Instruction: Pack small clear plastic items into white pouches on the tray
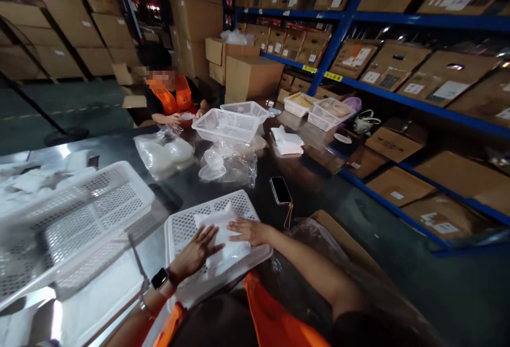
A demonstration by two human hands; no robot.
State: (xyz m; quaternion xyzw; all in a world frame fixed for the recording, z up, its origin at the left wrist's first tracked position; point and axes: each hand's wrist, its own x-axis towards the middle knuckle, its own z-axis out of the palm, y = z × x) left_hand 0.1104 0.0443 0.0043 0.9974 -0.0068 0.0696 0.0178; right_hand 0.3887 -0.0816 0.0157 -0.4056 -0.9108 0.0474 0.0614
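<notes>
Both hands rest on a white, soft-looking packet that lies in a shallow white perforated basket close to my body. My left hand, below a wrist with a dark watch, lies on the packet's left part with its fingers spread. On the packet's upper right part, my right hand is laid flat, its fingers a little apart. Neither hand is closed round anything. What the packet contains cannot be made out.
Large white baskets stand at the left. Beyond are clear plastic bags, more baskets and a person in an orange vest. A phone lies right of my basket. Blue shelving with cartons lines the right.
</notes>
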